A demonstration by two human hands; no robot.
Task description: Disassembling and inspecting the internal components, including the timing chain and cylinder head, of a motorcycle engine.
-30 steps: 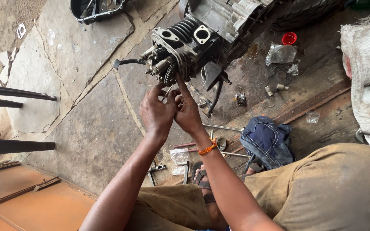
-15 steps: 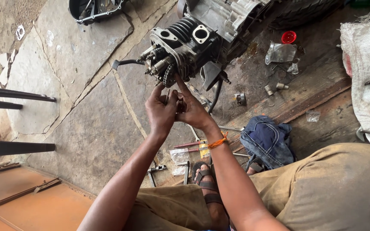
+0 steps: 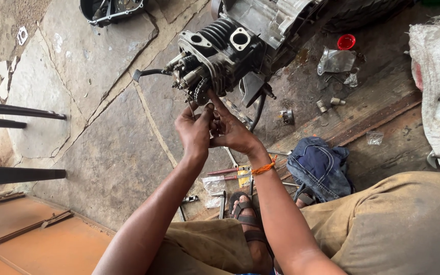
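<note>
Here my left hand [image 3: 195,130] and right hand [image 3: 231,130] press together just below the black finned metal engine block [image 3: 220,48], which rests on the grey stone floor [image 3: 103,153] ahead of me. My fingertips [image 3: 211,106] pinch something small near its sprocket; I cannot tell what. A crumpled blue denim cloth [image 3: 322,165] lies to my right.

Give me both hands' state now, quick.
Left hand: fingers curled shut, held thing cannot be told.
Right hand: fingers reach to the engine; grip cannot be told.
</note>
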